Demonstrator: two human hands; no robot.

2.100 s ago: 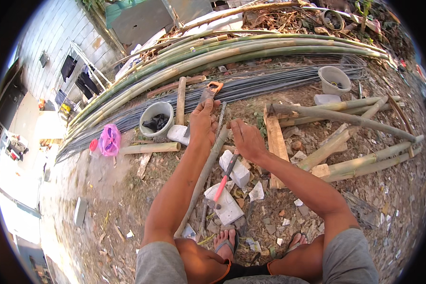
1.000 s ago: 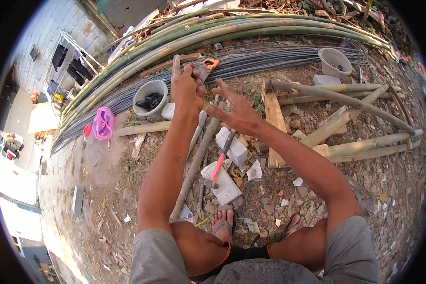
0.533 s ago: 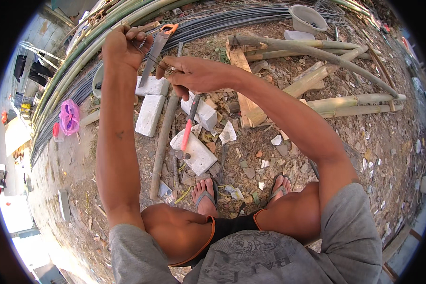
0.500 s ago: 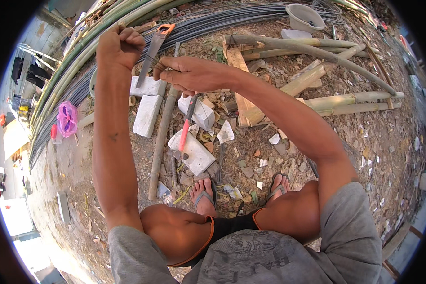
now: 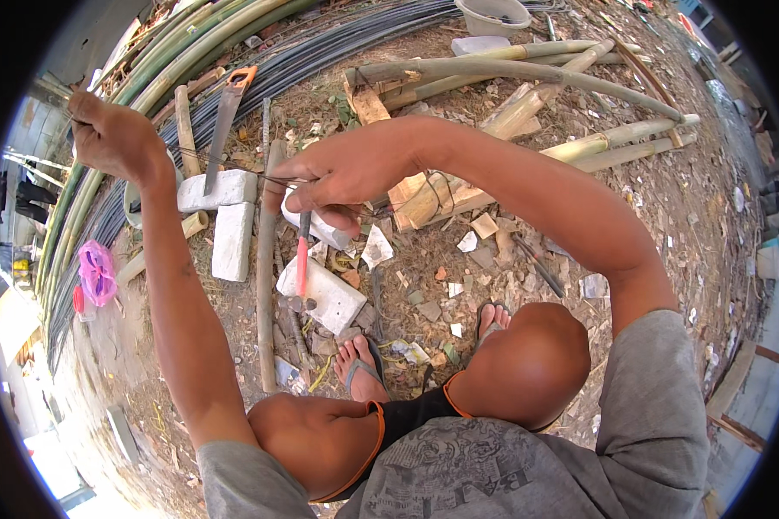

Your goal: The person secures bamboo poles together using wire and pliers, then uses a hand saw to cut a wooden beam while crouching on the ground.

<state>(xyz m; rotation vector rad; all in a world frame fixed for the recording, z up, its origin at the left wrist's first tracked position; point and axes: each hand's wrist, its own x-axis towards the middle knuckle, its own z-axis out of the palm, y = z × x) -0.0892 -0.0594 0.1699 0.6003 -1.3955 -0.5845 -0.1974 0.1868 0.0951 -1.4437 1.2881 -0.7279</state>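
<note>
Raised at the far left, my left hand [image 5: 117, 138] is closed in a fist. My right hand [image 5: 342, 177] pinches thin dark wire [image 5: 225, 163], its fingers bent downward. The wire runs across the gap toward my left hand, where its end is hidden by the fist. Just below my right hand, a hammer [image 5: 302, 266] with a red and black handle leans over a pale block [image 5: 325, 298]. A handsaw [image 5: 224, 121] with an orange handle stands tilted against another pale block [image 5: 219, 190], and a third block [image 5: 232, 242] lies beside it.
Bundled dark metal rods [image 5: 337, 43] and long green bamboo poles [image 5: 182, 65] curve along the back left. A wooden frame of poles [image 5: 537, 73] lies at the back right, near a grey bucket [image 5: 493, 16]. A pink plastic bag [image 5: 97, 272] sits left. Rubble surrounds my sandalled feet.
My left hand has moved left and down, away from my right hand, widening the gap with the wire across it. The view has shifted, and my right hand sits a little lower.
</note>
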